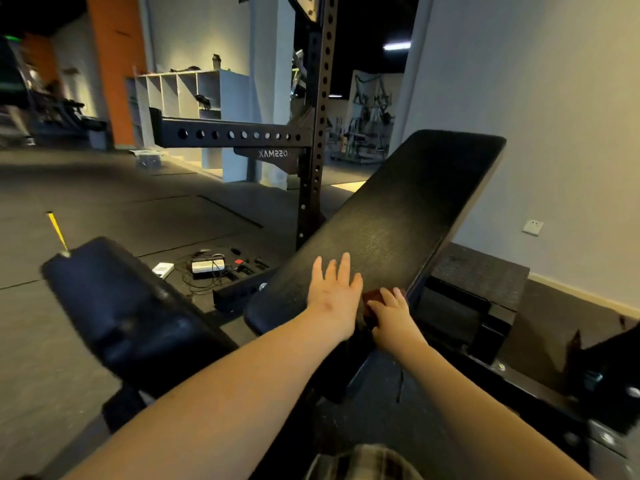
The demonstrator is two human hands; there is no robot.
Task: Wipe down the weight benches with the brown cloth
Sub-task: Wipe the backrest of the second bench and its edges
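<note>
Head view, gym floor. Left hand point(334, 289) lies flat on the lower part of the inclined bench pad point(398, 216), fingers straight and spread, holding nothing. Right hand point(393, 315) is just beside it at the pad's right edge, fingers bent over the brown cloth point(373, 296) and holding it down on the pad. Only a small reddish-brown patch of cloth shows between the two hands (the rest probably sits under the right palm, hard to tell). The pad is black, textured, tilted up and away toward the wall.

A second black bench pad point(114, 306) is at lower left, blurred, apart from the first. The black rack upright point(320, 133) with holes stands behind the inclined pad, with a crossbar reaching left. A charger with tangled cables point(207, 266) lies on the floor between the benches. White cubby shelf point(194, 95) at the back, wall socket point(532, 227) at right.
</note>
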